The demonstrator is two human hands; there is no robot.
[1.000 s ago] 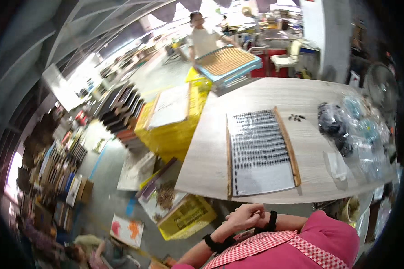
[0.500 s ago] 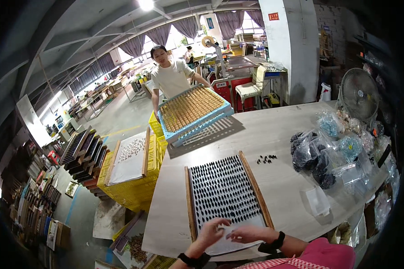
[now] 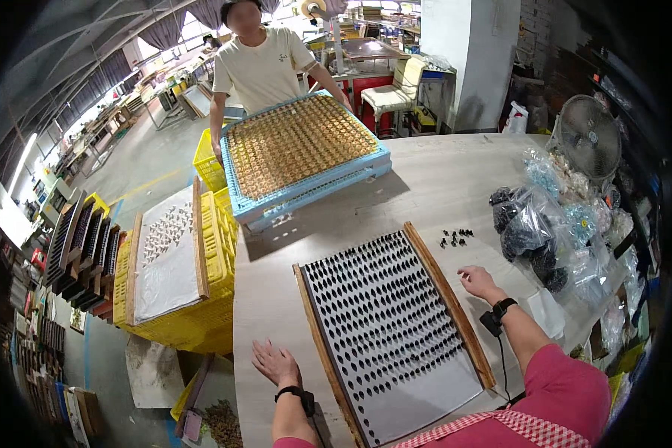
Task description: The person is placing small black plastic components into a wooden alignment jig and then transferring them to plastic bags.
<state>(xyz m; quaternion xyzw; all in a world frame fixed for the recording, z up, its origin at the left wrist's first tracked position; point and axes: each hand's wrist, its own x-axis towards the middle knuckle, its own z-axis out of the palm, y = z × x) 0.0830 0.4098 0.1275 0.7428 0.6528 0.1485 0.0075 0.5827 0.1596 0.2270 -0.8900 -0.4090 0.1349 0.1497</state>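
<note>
Wood-framed tray (image 3: 392, 336) lies between left hand (image 3: 275, 364) and right hand (image 3: 479, 283).

Both bare forearms wear black wristbands; the right band (image 3: 502, 308) trails a thin black cable. Pink top, red-checked trim.

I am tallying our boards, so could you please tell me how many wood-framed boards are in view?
2: one wood-framed board lies on the table between the left hand and right hand; another rests on the yellow crates. Others may be hidden.
</note>
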